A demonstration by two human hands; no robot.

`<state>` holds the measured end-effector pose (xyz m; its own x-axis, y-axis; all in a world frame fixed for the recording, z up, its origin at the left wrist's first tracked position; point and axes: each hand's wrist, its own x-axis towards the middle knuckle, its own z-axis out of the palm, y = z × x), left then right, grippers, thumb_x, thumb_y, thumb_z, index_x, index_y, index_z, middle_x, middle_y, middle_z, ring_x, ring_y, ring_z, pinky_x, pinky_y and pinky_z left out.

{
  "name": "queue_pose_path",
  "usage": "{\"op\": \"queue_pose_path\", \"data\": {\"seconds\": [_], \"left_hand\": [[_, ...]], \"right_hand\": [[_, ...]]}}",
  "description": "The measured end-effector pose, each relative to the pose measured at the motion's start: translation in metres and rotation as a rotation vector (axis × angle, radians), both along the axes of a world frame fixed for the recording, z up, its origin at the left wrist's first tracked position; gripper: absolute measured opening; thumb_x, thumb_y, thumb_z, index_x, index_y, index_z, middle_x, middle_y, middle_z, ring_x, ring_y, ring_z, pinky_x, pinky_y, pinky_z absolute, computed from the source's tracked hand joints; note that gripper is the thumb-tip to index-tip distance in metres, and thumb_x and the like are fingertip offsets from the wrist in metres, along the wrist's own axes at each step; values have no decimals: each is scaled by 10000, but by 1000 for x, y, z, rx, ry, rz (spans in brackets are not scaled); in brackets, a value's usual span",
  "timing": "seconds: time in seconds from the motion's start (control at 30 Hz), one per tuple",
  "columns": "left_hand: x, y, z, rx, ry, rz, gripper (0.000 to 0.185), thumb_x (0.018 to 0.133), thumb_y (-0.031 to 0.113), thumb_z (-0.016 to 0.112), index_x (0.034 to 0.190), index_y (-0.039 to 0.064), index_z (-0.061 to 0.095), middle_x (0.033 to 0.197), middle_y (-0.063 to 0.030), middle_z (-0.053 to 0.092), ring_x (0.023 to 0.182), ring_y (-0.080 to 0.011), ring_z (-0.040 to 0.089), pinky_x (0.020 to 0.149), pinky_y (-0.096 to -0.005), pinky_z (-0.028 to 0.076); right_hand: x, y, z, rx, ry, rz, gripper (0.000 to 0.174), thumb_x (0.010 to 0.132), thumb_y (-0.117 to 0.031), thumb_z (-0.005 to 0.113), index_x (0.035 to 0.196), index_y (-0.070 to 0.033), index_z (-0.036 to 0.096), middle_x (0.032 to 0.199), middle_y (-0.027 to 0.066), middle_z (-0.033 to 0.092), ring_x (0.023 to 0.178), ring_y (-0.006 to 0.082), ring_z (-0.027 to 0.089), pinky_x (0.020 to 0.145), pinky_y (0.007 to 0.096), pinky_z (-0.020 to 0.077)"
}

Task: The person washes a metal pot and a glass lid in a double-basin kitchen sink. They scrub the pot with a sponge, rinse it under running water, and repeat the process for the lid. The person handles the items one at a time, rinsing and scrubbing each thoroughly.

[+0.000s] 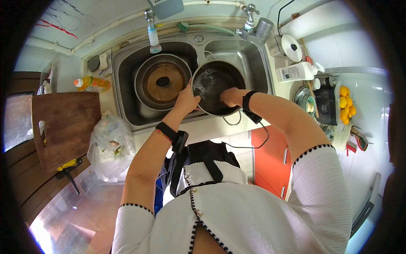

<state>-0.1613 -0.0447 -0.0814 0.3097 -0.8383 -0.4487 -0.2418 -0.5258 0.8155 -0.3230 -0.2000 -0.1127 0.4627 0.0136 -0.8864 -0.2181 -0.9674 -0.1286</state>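
A metal pot [206, 106] with two wire loop handles sits tilted over the divider and front rim of a double stainless-steel sink [258, 68]. Some dark, sudsy water shows inside it. My left hand [187, 99] grips the pot's left rim, thumb on the edge. Inside the pot, low on the right, is my right hand [231, 96]; its fingers are bent and partly hidden, and whether they hold anything cannot be told. A round lid or pan [163, 63] with a dark central knob lies in the left basin, below a faucet [153, 36].
Left of the sink are an orange-yellow bottle [92, 84], a wooden cutting board [66, 127] and a filled plastic bag [111, 146]. A pump bottle [295, 71], a lidded container [291, 48] and yellow-orange fruit [346, 104] are at the right. A green brush [183, 26] lies behind the sink.
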Motion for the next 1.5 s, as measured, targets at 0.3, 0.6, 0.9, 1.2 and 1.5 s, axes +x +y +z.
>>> {"op": "queue_pose_path", "data": {"seconds": [0.3, 0.6, 0.9, 1.2, 1.5], "left_hand": [[-7, 1, 20, 18, -95, 43, 752, 784, 56, 544, 1477, 47, 251, 1049, -297, 637, 805, -350, 696, 724, -391, 582], [-5, -3, 29, 33, -17, 18, 725, 793, 70, 548, 1464, 29, 276, 1002, -281, 655, 707, -317, 699, 713, -372, 571], [-7, -9, 34, 45, -30, -8, 715, 806, 65, 533, 1456, -48, 258, 947, -261, 666, 648, -274, 695, 708, -367, 562], [-1, -11, 29, 27, -41, -65, 712, 798, 59, 540, 1446, -60, 270, 950, -278, 659, 675, -295, 696, 735, -379, 558], [3, -8, 31, 44, -59, -64, 698, 806, 64, 551, 1454, 11, 300, 938, -254, 669, 672, -300, 693, 749, -391, 553]], "right_hand": [[8, 25, -28, 259, 115, -648, 383, 879, -92, 489, 1242, -52, 603, 1273, 203, 578, 1138, 390, 565, 938, 432, 455], [-15, -17, 6, -444, -243, 293, 320, 904, -142, 504, 1166, -37, 657, 1300, 151, 569, 1202, 299, 536, 984, 454, 400], [-6, 6, -1, -12, 87, -270, 365, 890, -140, 481, 1201, -22, 632, 1334, 158, 554, 1211, 309, 542, 994, 442, 427], [0, -28, -18, -402, 88, 215, 427, 930, -166, 531, 1355, -129, 536, 1477, 83, 404, 1335, 303, 399, 994, 508, 425], [-14, -5, 4, -153, -85, -76, 378, 859, -89, 506, 1214, -36, 621, 1308, 199, 549, 1207, 347, 525, 1005, 431, 410]]}}
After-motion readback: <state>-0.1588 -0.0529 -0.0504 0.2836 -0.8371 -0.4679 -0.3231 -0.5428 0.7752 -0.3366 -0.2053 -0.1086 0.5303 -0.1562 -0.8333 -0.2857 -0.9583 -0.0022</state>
